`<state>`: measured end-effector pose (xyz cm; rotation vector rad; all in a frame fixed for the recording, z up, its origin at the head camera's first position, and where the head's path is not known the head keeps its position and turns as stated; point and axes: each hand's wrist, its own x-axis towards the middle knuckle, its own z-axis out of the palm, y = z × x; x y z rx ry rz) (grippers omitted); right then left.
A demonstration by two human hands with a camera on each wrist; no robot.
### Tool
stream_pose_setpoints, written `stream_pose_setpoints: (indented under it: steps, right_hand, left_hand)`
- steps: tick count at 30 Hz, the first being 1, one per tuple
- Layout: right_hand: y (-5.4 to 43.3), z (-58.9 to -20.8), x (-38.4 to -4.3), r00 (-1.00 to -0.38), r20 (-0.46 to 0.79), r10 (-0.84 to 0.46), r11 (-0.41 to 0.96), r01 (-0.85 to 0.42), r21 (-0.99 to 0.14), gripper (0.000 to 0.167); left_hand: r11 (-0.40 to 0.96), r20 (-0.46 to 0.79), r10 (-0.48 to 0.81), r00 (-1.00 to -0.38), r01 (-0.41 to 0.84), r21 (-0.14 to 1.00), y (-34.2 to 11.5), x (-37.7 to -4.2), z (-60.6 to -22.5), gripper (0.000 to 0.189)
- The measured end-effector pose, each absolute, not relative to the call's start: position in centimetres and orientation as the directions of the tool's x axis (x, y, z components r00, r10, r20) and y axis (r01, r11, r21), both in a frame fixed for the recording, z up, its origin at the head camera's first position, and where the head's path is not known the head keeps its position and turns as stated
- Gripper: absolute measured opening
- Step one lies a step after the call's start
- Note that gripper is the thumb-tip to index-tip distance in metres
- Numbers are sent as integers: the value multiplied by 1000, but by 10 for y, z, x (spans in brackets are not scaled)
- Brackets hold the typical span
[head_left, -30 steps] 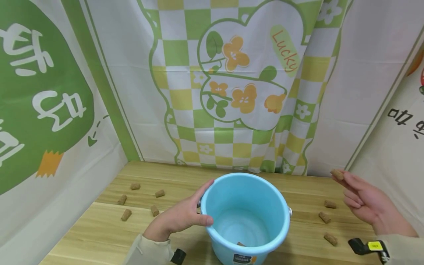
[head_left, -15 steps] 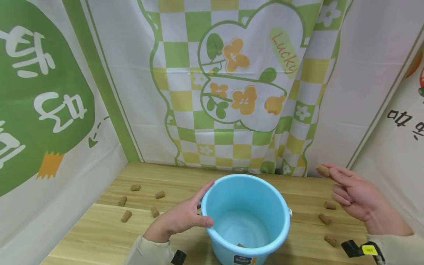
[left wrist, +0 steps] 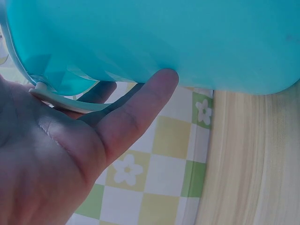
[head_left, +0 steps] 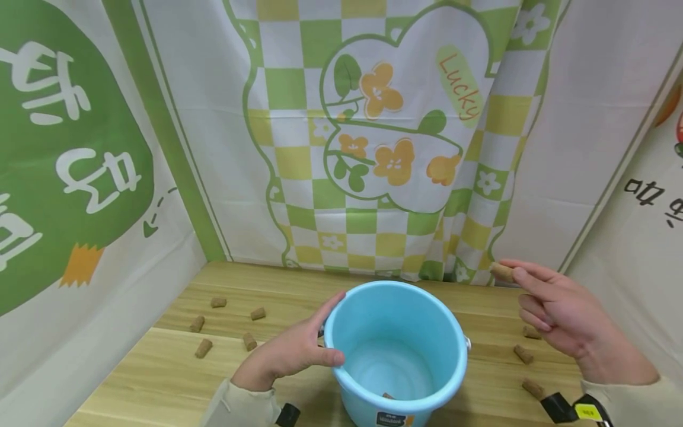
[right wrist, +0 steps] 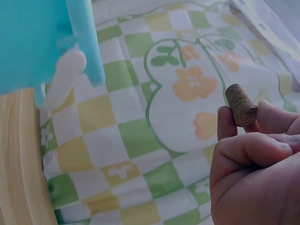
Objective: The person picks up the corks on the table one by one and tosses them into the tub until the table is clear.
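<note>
A light blue bucket [head_left: 396, 379] stands upright at the front middle of the wooden table. My left hand [head_left: 290, 350] rests against its left side, thumb tip at the rim and fingers spread along the outer wall. The left wrist view shows these fingers nearly straight against the bucket wall [left wrist: 225, 42], beside the pale handle [left wrist: 70, 102]. To the right of the bucket, my right hand [head_left: 565, 311] pinches a cork [head_left: 501, 271] by the fingertips, above the table. In the right wrist view the cork [right wrist: 241, 105] is tilted. A brown piece [head_left: 388, 395] lies inside the bucket.
Several corks [head_left: 203, 348] lie scattered on the table left of the bucket. More lie at the right, among them a cork [head_left: 523, 354] below my right hand. A checkered cloth [head_left: 373, 178] hangs behind the table [head_left: 176, 379], with printed cloth walls on both sides.
My right hand has moved left toward the bucket with the cork in its fingertips. The left hand and the bucket have stayed in place.
</note>
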<state>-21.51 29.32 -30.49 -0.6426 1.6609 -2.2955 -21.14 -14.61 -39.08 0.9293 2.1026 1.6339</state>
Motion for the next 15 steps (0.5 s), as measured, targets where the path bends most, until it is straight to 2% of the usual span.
stream_pose_setpoints:
  steps: [8,15]
  right_hand:
    - [276,-301,-209,-866,237,-441,-290,-113,-950,34]
    - [264,-299,-207,-881,214,-421,-213,-134,-968,31]
  left_hand:
    - [144,126,657,-744,288,947,-146,-210,-390,114]
    - [139,131,659,-741,290,947,-146,-210,-391,114]
